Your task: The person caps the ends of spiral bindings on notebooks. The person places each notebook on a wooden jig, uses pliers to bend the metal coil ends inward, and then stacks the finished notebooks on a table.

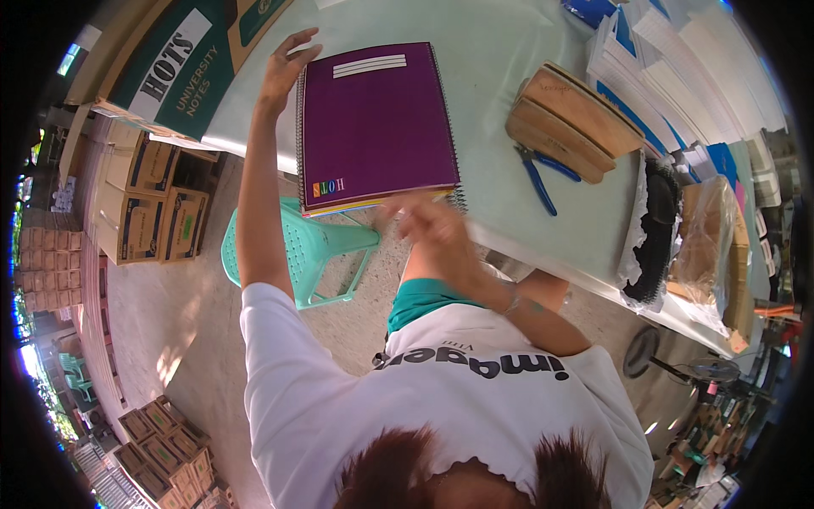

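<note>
A pile of spiral notebooks with a purple cover (373,119) on top lies at the table's near edge. Coils show along both its left and right sides, and coloured edges of lower notebooks peek out at the front. My left hand (287,72) is at the pile's upper left corner, fingers stretched and apart, holding nothing that I can see. Whether it touches the coil there is unclear. Just in front of the pile's near right corner, my right hand (437,233) is smeared by motion, so its fingers cannot be made out.
Blue-handled pliers (539,180) lie beside brown wooden blocks (572,119) on the table (500,220). Farther right are stacked white sheets (678,76) and a bundle of black coils (657,225). A green carton (178,64) stands left, a green plastic stool (301,246) below.
</note>
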{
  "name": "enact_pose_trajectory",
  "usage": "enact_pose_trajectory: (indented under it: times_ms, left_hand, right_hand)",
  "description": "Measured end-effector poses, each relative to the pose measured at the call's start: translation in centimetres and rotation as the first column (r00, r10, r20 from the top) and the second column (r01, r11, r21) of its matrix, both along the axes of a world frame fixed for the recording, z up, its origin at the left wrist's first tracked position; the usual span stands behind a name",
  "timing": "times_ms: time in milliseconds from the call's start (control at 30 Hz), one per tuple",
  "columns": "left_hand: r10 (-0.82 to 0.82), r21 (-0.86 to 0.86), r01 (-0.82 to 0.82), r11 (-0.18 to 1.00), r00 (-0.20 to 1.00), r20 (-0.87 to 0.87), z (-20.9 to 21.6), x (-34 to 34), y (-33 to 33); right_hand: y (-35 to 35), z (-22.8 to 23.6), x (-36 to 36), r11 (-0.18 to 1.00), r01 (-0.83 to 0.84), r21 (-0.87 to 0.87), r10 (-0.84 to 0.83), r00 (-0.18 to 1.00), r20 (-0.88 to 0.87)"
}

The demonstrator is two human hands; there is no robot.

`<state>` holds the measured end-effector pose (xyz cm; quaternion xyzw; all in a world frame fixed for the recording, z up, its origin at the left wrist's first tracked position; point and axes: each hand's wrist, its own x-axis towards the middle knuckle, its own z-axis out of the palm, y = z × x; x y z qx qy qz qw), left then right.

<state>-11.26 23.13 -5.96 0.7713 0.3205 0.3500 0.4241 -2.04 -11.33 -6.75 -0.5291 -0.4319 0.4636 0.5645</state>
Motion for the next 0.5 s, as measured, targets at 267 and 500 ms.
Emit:
enact_pose_trajectory:
  times_ms: [267,500]
  left_hand:
    - [0.089,-0.337,-0.276,0.900,0.873,-0.479,-0.7,-5.1,-6.5]
    - [0.089,-0.182,-0.177,0.967,0.909,-0.408,-2.4,-3.7,-4.0]
  right_hand:
    - [4.0,-2.9,11.1,0.973,0.137,-0.185,-0.193,0.922,-0.336]
    - [5.0,-5.1,3.9,0.984,0.178,0.007,-0.173,0.965,-0.195]
